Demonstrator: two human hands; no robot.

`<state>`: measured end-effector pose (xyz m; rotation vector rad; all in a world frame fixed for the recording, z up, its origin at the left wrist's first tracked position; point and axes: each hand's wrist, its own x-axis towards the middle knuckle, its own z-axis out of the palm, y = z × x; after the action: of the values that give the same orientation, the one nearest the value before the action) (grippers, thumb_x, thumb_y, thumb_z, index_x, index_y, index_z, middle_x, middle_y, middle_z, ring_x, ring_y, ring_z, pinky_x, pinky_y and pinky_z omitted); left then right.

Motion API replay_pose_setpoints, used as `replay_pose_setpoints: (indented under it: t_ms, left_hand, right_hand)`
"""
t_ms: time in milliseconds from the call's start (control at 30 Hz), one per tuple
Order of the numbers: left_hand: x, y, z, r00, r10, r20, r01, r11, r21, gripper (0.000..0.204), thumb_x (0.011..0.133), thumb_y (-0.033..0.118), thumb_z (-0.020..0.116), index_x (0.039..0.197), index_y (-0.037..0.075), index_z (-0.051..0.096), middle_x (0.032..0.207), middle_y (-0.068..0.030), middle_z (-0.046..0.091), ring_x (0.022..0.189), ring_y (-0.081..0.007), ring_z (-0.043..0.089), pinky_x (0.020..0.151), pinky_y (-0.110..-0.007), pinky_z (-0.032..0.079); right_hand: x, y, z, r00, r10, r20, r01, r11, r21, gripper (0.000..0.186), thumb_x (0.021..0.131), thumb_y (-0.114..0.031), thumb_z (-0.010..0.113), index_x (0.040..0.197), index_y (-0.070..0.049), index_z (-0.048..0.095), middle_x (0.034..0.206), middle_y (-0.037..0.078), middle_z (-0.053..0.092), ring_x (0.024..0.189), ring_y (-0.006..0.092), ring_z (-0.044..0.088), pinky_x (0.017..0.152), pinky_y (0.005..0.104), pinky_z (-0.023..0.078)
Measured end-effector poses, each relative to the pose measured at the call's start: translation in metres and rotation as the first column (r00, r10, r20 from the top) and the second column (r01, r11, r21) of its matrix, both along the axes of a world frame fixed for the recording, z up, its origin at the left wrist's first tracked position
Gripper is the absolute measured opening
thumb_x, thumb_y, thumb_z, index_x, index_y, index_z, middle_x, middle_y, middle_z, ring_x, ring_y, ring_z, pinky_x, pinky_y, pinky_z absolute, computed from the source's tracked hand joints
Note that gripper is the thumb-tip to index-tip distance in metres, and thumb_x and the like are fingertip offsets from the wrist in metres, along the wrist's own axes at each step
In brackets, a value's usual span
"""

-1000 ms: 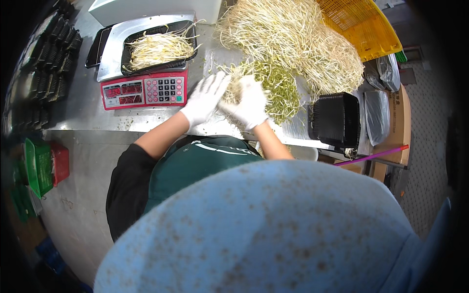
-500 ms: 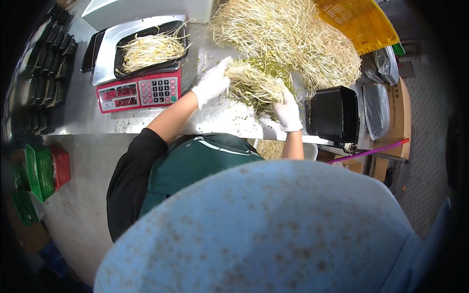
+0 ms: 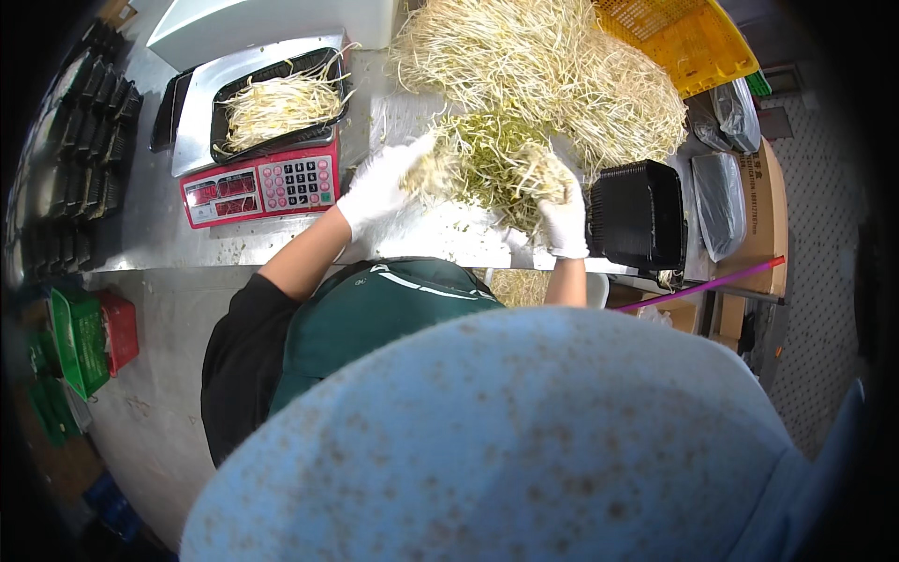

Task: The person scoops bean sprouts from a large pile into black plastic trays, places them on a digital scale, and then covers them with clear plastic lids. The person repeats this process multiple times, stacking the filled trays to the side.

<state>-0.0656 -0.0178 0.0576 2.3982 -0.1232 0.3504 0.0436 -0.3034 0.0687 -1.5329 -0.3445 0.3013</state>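
Observation:
My left hand point(image 3: 379, 187), in a white glove, grips a clump of pale sprouts point(image 3: 428, 171), slightly smeared by motion. Across from it my gloved right hand point(image 3: 562, 211) is closed on another tangled clump point(image 3: 538, 173). Between and beneath them lie green leafy sprouts point(image 3: 489, 140) on the steel table point(image 3: 379, 112), beside a large pale sprout heap point(image 3: 538, 66). To the left, a black tray of sprouts point(image 3: 272, 112) rests on a red-fronted digital scale point(image 3: 300, 178). Right of my right hand stands a stack of empty black trays point(image 3: 637, 215).
A white box point(image 3: 272, 23) is at the back, a yellow crate point(image 3: 674, 47) behind the heap. Black tray stacks point(image 3: 70, 159) line the far left. Plastic-wrapped packs point(image 3: 716, 206), a cardboard box point(image 3: 758, 234) and a purple stick point(image 3: 730, 279) are at the right. Green point(image 3: 80, 347) and red baskets point(image 3: 117, 332) stand lower left.
My hands came up with a clump stretched between them; now they are farther apart, each on its own portion. The left has moved left and down, the right slightly rightward.

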Motion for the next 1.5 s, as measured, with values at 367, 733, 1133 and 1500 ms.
replay_pose_setpoints:
  t_ms: [367, 733, 1133, 1500]
  left_hand:
    - [-0.04, 0.008, 0.002, 0.951, 0.026, -0.307, 0.031, 0.983, 0.18, 0.087, 0.068, 0.023, 0.08, 0.141, 0.005, 0.036, 0.139, -0.0165, 0.044, 0.126, -0.0324, 0.044, 0.107, -0.042, 0.034]
    - [-0.041, -0.017, 0.004, 0.997, 0.043, -0.067, -0.036, 0.993, 0.111, 0.074, 0.081, 0.04, 0.065, 0.14, 0.003, 0.038, 0.134, -0.0202, 0.047, 0.128, -0.0335, 0.042, 0.109, -0.045, 0.027]
    - [0.017, -0.033, -0.048, 0.966, 0.257, -0.032, -0.248, 0.954, 0.168, 0.093, 0.091, 0.055, 0.049, 0.15, -0.002, 0.005, 0.152, -0.0315, 0.01, 0.143, -0.0434, 0.011, 0.117, -0.047, 0.008]
    - [0.077, -0.057, -0.046, 0.962, 0.112, -0.248, -0.171, 0.957, -0.234, 0.062, 0.092, 0.05, 0.05, 0.143, 0.016, 0.039, 0.131, -0.0204, 0.051, 0.122, -0.0368, 0.045, 0.104, -0.047, 0.034]
  right_hand:
    - [-0.013, 0.01, 0.008, 0.849, 0.239, 0.47, 0.061, 0.841, -0.538, 0.096, 0.063, -0.028, 0.086, 0.142, -0.004, 0.039, 0.147, 0.018, 0.038, 0.137, 0.032, 0.034, 0.114, 0.0397, 0.026]
    - [-0.025, 0.087, 0.003, 0.905, 0.247, -0.346, -0.124, 0.932, 0.34, 0.068, 0.074, -0.009, 0.073, 0.135, -0.001, 0.044, 0.12, 0.013, 0.062, 0.108, 0.0229, 0.061, 0.095, 0.0345, 0.049]
    - [0.06, -0.154, 0.144, 0.996, 0.073, -0.057, -0.035, 0.866, 0.498, 0.076, 0.073, -0.012, 0.073, 0.137, 0.005, 0.037, 0.129, 0.023, 0.053, 0.112, 0.0333, 0.057, 0.093, 0.0475, 0.052]
    - [0.079, -0.183, 0.12, 0.826, -0.081, 0.558, 0.502, 0.555, -0.663, 0.068, 0.077, -0.009, 0.076, 0.138, -0.004, 0.046, 0.128, 0.01, 0.059, 0.094, 0.014, 0.06, 0.091, 0.0261, 0.046]
